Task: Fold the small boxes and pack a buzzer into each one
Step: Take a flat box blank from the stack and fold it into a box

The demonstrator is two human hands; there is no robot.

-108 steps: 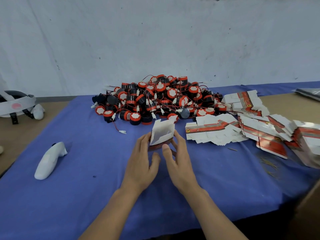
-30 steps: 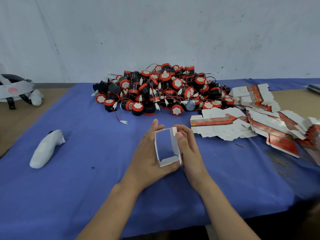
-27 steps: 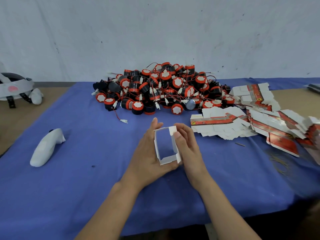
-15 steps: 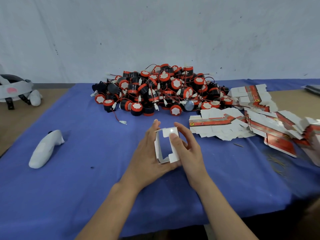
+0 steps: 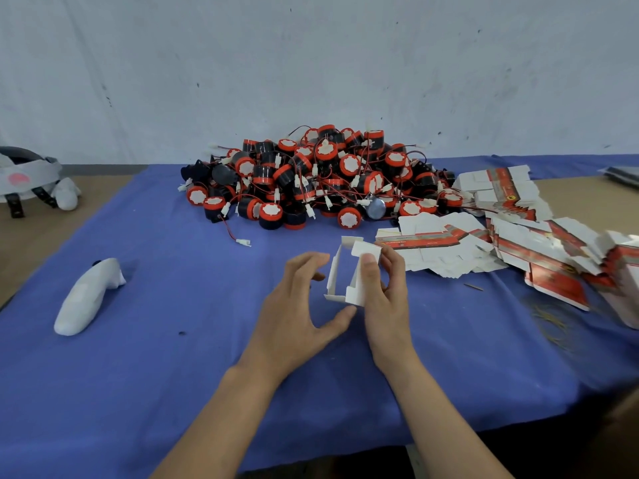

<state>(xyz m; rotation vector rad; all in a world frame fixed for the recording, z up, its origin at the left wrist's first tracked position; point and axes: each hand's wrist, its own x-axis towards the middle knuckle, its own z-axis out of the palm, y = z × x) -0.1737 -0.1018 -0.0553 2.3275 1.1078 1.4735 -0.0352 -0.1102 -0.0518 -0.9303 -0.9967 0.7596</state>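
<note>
Since the half-folded box (image 5: 355,292) looks like thin, light card that would crease easily, pinch it by its side walls: your right hand (image 5: 383,299) grips its right wall above the table (image 5: 173,375), while your left hand (image 5: 294,305) hovers open beside it.

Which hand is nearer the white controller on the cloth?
Left. The left hand sits right of the white controller; the right hand, gripping the small box, is farther right.
</note>
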